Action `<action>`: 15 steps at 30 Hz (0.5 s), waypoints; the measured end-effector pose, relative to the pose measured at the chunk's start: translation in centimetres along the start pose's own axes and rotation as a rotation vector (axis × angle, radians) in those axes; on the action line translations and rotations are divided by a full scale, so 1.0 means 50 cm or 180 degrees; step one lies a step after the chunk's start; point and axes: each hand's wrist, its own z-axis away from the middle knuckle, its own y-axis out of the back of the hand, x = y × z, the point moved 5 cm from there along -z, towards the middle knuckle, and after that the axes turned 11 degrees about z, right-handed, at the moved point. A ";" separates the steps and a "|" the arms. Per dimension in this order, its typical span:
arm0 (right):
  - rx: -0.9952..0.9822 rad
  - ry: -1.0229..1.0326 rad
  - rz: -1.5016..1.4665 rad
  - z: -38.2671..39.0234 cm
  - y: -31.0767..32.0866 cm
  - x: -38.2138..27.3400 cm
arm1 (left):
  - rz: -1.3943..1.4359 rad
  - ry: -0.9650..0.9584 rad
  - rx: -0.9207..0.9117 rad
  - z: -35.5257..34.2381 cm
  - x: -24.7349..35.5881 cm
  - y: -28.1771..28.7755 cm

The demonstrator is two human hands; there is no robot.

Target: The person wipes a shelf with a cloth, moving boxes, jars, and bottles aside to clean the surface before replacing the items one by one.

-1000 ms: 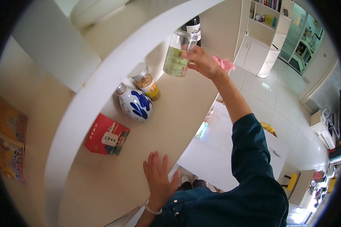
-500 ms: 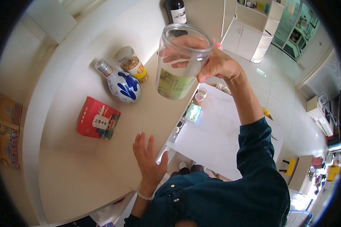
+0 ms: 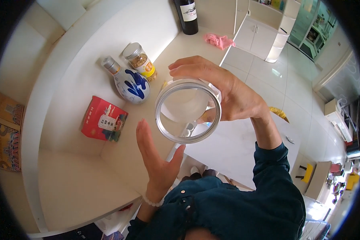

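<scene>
R hand [image 3: 232, 94] pinching a clear jar [image 3: 184, 106] btwn thumb & fingers, up above the shelf's edge, mouth facing the person's head. L hand [image 3: 160, 166] spread, thumb apart, just beside the jar; can't tell from here if touching. Blue-&-white bottle [image 3: 133, 87], small lidded jar [image 3: 143, 64] & red box [image 3: 104, 120] on the shelf [image 3: 122, 168], to the left.

The clear cylindrical jar with a silvery rim [image 3: 187, 110], held in the right hand [image 3: 232, 92], has swung from side-on to mouth toward the camera and come lower. The left hand [image 3: 159, 166] is now nearer it, thumb and fingers spread wider. The crumpled pink cloth [image 3: 219, 41], mostly covered before, now shows.
</scene>
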 end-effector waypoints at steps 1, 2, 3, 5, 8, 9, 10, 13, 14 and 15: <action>0.0002 -0.0008 -0.0010 0.001 -0.004 -0.006 | 0.0099 0.0041 0.0060 -0.008 0.003 0.000; -0.0056 -0.0060 -0.0034 0.004 -0.004 -0.011 | 0.0115 0.0041 0.0047 -0.016 0.004 -0.006; -0.0114 -0.0111 -0.0059 0.007 -0.006 -0.014 | 0.0195 -0.0020 0.0105 -0.025 0.007 -0.010; -0.0150 -0.0085 -0.0091 0.011 -0.011 -0.018 | 0.0282 -0.0081 0.0164 -0.041 0.009 -0.016; -0.0259 -0.0211 -0.0413 0.011 -0.043 -0.008 | 0.0619 -0.0259 0.0218 -0.057 0.017 -0.019; -0.0318 -0.0392 -0.0663 0.016 -0.059 0.002 | 0.0865 -0.0218 0.0205 -0.062 0.019 -0.025; -0.0478 -0.0614 -0.1007 0.029 -0.085 0.018 | 0.1109 -0.0173 0.0189 -0.065 0.021 -0.032; -0.0752 -0.1270 -0.1633 0.034 -0.123 0.039 | 0.1985 0.0705 0.0208 -0.051 -0.020 -0.031; -0.0987 -0.1209 -0.1366 0.037 -0.123 0.042 | 0.1984 0.0685 0.0217 -0.048 -0.025 -0.026; -0.0995 -0.1184 -0.1360 0.038 -0.118 0.058 | 0.2017 0.0772 0.0195 -0.044 -0.033 -0.021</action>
